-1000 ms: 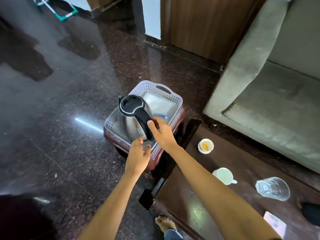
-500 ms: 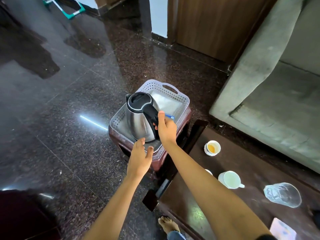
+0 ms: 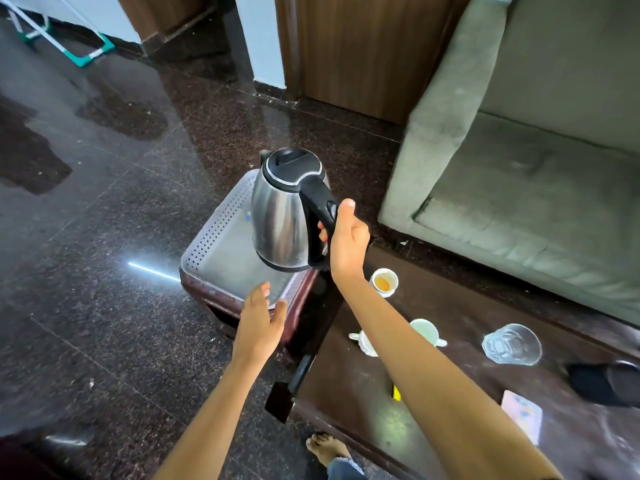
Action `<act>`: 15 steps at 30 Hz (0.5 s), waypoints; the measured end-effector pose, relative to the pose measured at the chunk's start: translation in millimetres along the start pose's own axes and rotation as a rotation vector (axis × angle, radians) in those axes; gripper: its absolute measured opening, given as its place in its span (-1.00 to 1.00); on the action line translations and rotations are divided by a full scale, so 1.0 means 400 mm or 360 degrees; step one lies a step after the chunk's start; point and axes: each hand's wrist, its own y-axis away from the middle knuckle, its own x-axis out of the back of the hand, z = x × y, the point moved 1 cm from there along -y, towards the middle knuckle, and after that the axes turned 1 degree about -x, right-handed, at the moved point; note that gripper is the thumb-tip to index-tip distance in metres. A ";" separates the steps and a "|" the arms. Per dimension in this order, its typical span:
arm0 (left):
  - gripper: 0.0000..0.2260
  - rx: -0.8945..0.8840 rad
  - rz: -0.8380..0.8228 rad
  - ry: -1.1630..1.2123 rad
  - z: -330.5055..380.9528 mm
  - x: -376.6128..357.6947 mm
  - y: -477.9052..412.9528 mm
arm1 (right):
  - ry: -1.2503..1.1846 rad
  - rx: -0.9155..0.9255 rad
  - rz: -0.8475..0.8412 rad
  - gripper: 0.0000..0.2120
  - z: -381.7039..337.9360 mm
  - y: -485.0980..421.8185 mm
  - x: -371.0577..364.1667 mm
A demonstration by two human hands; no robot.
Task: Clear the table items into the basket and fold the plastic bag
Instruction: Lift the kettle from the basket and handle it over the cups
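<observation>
Right hand point(image 3: 348, 242) is clamped on the black handle of the steel kettle point(image 3: 282, 216); a second ago the kettle sat down in the basket, now it's lifted clear and hangs above it, upright. Left hand point(image 3: 259, 323) is open, fingers spread, holding nothing, hovering at the near rim of the white perforated basket point(image 3: 214, 244), which sits on a dark red stool point(image 3: 207, 299). Looks like the kettle is coming back out, maybe to repack, so progress on clearing steps back one item. On the dark table point(image 3: 450, 393): a cup with orange liquid point(image 3: 384, 280), a pale green cup point(image 3: 426, 332), a white cup point(image 3: 364, 342) half behind the forearm, a glass tumbler on its side point(image 3: 512, 344). Plastic bag: can't pick it out in this view.
</observation>
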 end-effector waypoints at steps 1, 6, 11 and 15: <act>-0.58 -0.0021 -0.0014 0.0004 0.013 -0.012 0.009 | -0.0016 0.0011 0.0023 -0.42 -0.013 0.002 0.028; -0.60 -0.0080 -0.0095 0.0040 0.081 -0.089 0.067 | -0.0007 0.0076 0.0137 -0.38 -0.047 0.037 0.197; -0.57 -0.0183 -0.0216 0.0066 0.161 -0.185 0.146 | 0.0023 0.0087 0.0285 -0.33 -0.062 0.114 0.400; -0.52 -0.0265 -0.0373 0.0116 0.239 -0.269 0.216 | 0.0119 0.0120 0.0422 -0.34 -0.068 0.184 0.569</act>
